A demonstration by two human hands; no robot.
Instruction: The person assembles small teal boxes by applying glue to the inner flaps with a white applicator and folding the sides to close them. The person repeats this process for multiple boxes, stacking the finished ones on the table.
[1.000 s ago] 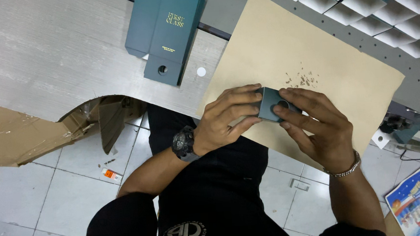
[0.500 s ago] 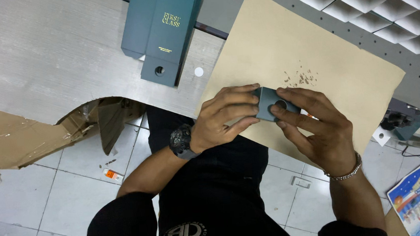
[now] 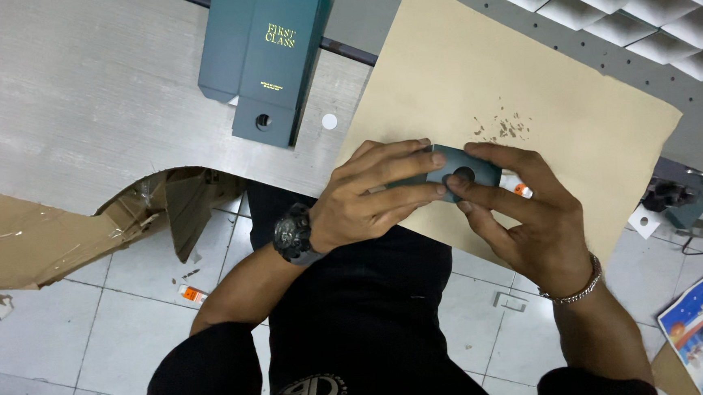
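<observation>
Head view: small dark teal cardboard piece with a round hole [image 3: 462, 172] is pinched between the closed fingers of left hand [image 3: 372, 196] and right hand [image 3: 524, 219], held above the tan paper sheet [image 3: 523, 73] on the grey table [image 3: 77, 100].

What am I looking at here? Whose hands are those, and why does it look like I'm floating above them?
The camera sits on a person's head and looks straight down, so you see what that person sees. The left hand, with a black watch on its wrist, and the right hand, with a thin bracelet, are that person's own. Together their fingers hold a small dark teal piece with a round hole in it. Under the hands lies a tan sheet with a few tiny scraps on it. It rests on a grey table. Further up stand two tall teal boxes. Below the table edge you see torn brown cardboard and a tiled floor.
</observation>
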